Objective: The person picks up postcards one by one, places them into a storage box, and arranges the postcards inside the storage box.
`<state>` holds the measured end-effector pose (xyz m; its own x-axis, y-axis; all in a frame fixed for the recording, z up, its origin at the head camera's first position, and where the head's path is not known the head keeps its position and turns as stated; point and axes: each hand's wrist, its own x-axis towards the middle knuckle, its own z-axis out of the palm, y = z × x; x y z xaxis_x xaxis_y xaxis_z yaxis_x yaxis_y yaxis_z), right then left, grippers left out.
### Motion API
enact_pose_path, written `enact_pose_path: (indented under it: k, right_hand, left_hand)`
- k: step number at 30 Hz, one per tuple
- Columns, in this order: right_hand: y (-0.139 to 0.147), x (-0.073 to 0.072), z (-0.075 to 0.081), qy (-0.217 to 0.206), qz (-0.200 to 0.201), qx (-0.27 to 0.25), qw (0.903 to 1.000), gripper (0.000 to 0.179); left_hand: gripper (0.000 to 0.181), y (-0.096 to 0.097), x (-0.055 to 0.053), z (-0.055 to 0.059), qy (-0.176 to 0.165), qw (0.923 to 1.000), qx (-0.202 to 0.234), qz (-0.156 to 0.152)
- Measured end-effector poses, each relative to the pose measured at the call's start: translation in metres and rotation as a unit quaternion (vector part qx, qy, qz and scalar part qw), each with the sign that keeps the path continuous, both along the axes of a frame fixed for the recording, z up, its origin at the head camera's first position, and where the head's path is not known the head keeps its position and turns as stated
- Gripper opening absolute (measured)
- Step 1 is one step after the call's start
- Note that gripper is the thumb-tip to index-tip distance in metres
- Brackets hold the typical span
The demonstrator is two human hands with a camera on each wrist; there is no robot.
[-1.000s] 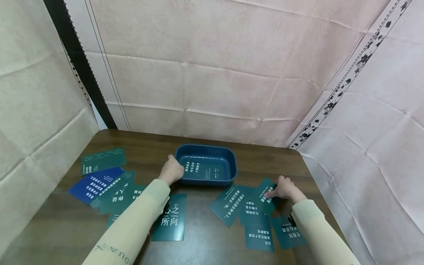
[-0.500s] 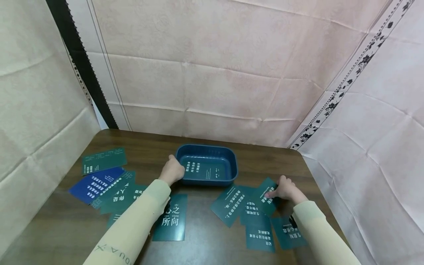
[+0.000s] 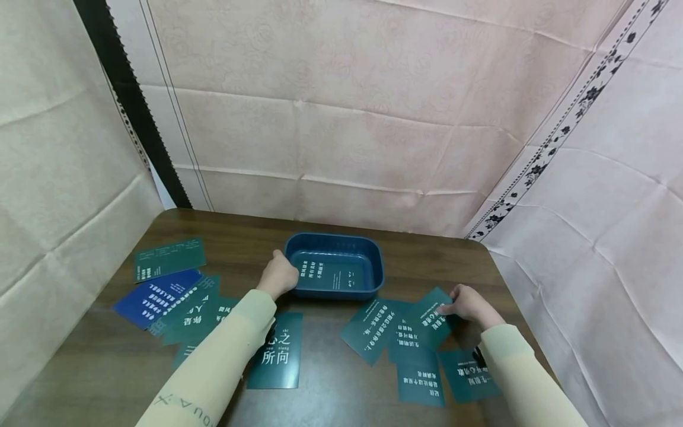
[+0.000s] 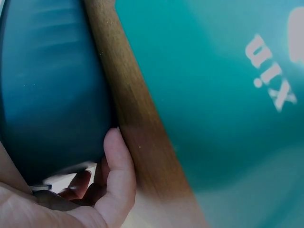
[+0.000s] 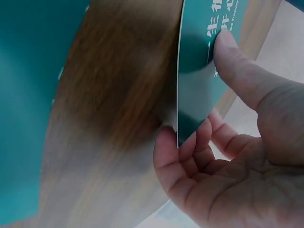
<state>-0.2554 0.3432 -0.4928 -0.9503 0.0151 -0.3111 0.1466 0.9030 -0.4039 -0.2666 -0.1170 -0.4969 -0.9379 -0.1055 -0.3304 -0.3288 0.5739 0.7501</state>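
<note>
My left hand [image 3: 278, 276] grips the left end of a dark blue plastic tray [image 3: 341, 238], thumb and fingers about its wall. The left wrist view has the tray's outer side [image 4: 52, 95] close up. Inside the tray lies a green printed card [image 3: 328, 276]. On the right, my right hand [image 3: 469, 305] pinches a green card [image 3: 432, 308] by its right edge. In the right wrist view the thumb [image 5: 230, 54] lies on the card's printed face and the fingers are behind it; the edge is tilted up off the wood.
Overlapping green cards [image 3: 370, 332] lie beneath and beside the held one; another card [image 3: 469, 376] is by the right sleeve. A card [image 3: 274, 356] rests near the left forearm. Green cards and one blue card [image 3: 155, 296] are spread at left on the wooden table [image 3: 341, 391].
My right hand has shifted slightly right, its thumb sliding toward the green card's edge so more print shows. The left hand still holds the tray in place.
</note>
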Motion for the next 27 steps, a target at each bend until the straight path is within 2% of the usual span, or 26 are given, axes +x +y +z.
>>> enact_pose_path:
  k: [8, 13, 19, 27]
  right_hand:
    - [0.011, -0.003, 0.004, 0.015, -0.007, -0.048, 0.9987, 0.025]
    - [0.023, -0.004, 0.003, 0.007, -0.009, -0.067, 0.9977, 0.012]
    - [0.04, -0.001, 0.004, -0.005, -0.004, -0.102, 0.9948, 0.015]
    - [0.058, -0.003, 0.014, -0.019, -0.043, -0.174, 0.9836, 0.023]
  left_hand:
    - [0.074, -0.001, -0.002, 0.001, 0.003, 1.0, -0.003, 0.002]
    - [0.074, -0.002, -0.003, 0.0, 0.002, 1.0, -0.003, 0.003]
    - [0.074, 0.0, -0.001, -0.002, 0.001, 1.0, -0.004, 0.003]
    - [0.074, 0.0, -0.002, -0.002, 0.003, 1.0, -0.005, -0.003]
